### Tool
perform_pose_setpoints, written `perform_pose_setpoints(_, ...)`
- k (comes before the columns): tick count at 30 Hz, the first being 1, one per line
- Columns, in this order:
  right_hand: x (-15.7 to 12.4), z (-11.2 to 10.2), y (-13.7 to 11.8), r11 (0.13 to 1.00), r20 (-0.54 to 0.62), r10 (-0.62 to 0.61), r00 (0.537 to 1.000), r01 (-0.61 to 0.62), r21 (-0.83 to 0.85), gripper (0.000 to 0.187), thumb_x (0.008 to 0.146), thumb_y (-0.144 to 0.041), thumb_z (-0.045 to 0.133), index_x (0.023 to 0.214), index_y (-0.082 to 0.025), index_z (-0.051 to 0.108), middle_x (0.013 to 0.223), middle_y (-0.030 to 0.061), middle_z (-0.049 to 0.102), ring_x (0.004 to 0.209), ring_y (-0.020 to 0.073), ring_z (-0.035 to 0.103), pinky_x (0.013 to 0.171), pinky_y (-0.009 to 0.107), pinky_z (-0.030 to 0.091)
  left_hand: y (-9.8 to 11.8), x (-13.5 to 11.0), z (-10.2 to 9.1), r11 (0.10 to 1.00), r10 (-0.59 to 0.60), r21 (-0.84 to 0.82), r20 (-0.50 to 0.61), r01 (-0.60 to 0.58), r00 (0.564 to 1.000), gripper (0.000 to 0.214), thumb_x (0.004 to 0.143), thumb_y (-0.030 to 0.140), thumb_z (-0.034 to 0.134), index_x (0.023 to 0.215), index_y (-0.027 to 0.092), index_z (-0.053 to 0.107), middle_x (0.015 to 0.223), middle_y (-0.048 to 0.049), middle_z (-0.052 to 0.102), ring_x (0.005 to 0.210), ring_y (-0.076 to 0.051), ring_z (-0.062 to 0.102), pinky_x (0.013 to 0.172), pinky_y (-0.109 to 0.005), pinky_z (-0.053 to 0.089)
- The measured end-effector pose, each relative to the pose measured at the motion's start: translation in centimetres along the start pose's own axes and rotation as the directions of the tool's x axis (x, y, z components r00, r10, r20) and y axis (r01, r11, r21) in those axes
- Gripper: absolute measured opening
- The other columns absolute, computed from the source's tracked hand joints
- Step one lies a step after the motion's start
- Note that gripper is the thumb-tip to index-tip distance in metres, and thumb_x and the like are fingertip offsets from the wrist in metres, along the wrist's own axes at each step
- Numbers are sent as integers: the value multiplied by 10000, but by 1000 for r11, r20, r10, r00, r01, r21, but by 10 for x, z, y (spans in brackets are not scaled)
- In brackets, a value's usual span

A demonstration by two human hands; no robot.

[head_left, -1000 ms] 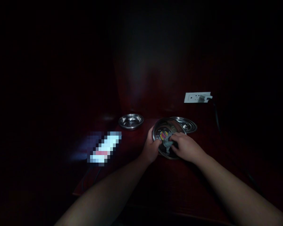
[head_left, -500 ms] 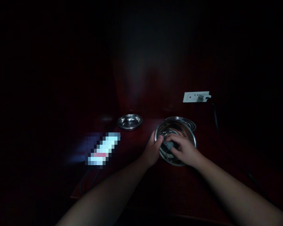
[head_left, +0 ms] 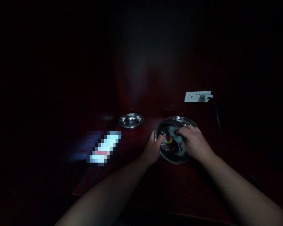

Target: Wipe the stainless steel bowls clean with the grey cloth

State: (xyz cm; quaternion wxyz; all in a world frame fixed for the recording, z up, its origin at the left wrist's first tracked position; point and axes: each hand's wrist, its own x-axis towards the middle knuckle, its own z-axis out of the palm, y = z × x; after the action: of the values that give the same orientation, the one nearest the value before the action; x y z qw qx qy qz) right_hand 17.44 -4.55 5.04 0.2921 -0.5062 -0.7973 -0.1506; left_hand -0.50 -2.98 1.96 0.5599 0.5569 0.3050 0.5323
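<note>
A shiny metal bowl (head_left: 173, 157) is tilted so that its inside faces me, with a red and yellow sticker (head_left: 167, 138) at its bottom. My left hand (head_left: 153, 149) grips the bowl's left rim, thumb inside and fingers behind. Bunched in my right hand (head_left: 195, 141) is a grey-blue cloth (head_left: 175, 135), pressed against the inner wall on the right side. Behind the bowl, partly hidden by it and by my right hand, lie stacked metal dishes (head_left: 182, 119).
A shallow metal dish (head_left: 131, 121) stands at the back left of the dark red table (head_left: 141, 185). Left of my arm glows a blurred-out screen (head_left: 105, 147) with a cable below it. On the wall, a white socket (head_left: 193, 97) holds a plug with a dark cord.
My right hand has moved the cloth from the middle of the bowl to its right side, uncovering the sticker. My left hand keeps its hold on the rim.
</note>
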Motion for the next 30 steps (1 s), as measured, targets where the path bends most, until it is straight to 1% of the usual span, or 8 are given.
perform_pose_setpoints(3, 1, 3, -4, 1000, 220, -2, 975, -2, 19, 290, 682, -36, 435, 837, -206, 612, 891, 44, 676, 896, 214, 571, 808, 346, 376, -4, 1, -2, 999, 29, 25, 10, -30, 1000, 455, 843, 345, 492, 1261, 171, 445, 1233, -109, 560, 1131, -233, 514, 978, -362, 382)
perform_pose_setpoints(5, 0, 5, -6, 999, 305, -8, 952, -4, 38, 280, 694, -51, 441, 851, -208, 611, 898, 38, 677, 873, 199, 587, 812, 334, 375, -7, 1, -3, 998, 38, 47, -3, -38, 999, 446, 845, 353, 490, 1252, 174, 453, 1213, -104, 573, 1116, -229, 524, 971, -360, 387)
perform_pose_setpoints(10, -3, 6, -10, 1000, 354, -14, 935, 4, 30, 175, 719, -200, 540, 883, -196, 600, 920, 63, 666, 849, 215, 594, 791, 330, 390, -10, 3, -4, 994, 93, 59, -51, -90, 994, 435, 846, 359, 491, 1238, 174, 462, 1200, -95, 579, 1102, -218, 531, 959, -345, 397)
perform_pose_setpoints(13, -5, 6, -13, 998, 393, 3, 920, -30, 63, 126, 743, -288, 558, 823, -200, 597, 821, 51, 658, 756, 206, 585, 714, 325, 400, -9, 3, -5, 995, 80, 64, -49, -77, 996, 440, 843, 357, 497, 1244, 181, 457, 1209, -91, 576, 1107, -216, 531, 966, -344, 391)
perform_pose_setpoints(17, -6, 5, -15, 952, 477, -42, 878, -109, 284, 122, 782, -304, 537, 760, -194, 583, 683, 8, 606, 621, 150, 532, 597, 281, 390, -5, 2, -5, 997, 37, 71, -66, -32, 997, 439, 841, 365, 495, 1240, 188, 454, 1191, -89, 588, 1082, -219, 549, 942, -345, 408)
perform_pose_setpoints(21, -6, 7, -18, 812, 465, -126, 876, -179, 556, 100, 787, -229, 537, 833, -172, 605, 752, 10, 628, 670, 137, 557, 625, 265, 436, -3, 2, -6, 994, -10, 106, -97, 20, 995, 409, 859, 410, 448, 1206, 195, 485, 1163, -81, 608, 1054, -218, 566, 926, -340, 414)
perform_pose_setpoints(25, -6, 10, -27, 685, 410, -203, 889, -170, 709, 279, 769, -139, 538, 1031, -175, 628, 931, 33, 677, 821, 162, 617, 758, 301, 486, -6, 2, -7, 993, -99, 59, -116, 107, 988, 479, 862, 500, 397, 1194, 174, 508, 1157, -100, 617, 1051, -224, 575, 933, -339, 408)
perform_pose_setpoints(30, -6, 12, -36, 673, 258, -242, 935, -29, 739, 419, 787, -101, 509, 1188, -195, 591, 1218, 64, 604, 1132, 192, 543, 1012, 368, 379, -10, 3, -9, 987, -136, -103, -88, 127, 987, 570, 818, 577, 431, 1184, 152, 530, 1222, -125, 582, 1129, -249, 536, 968, -355, 390)
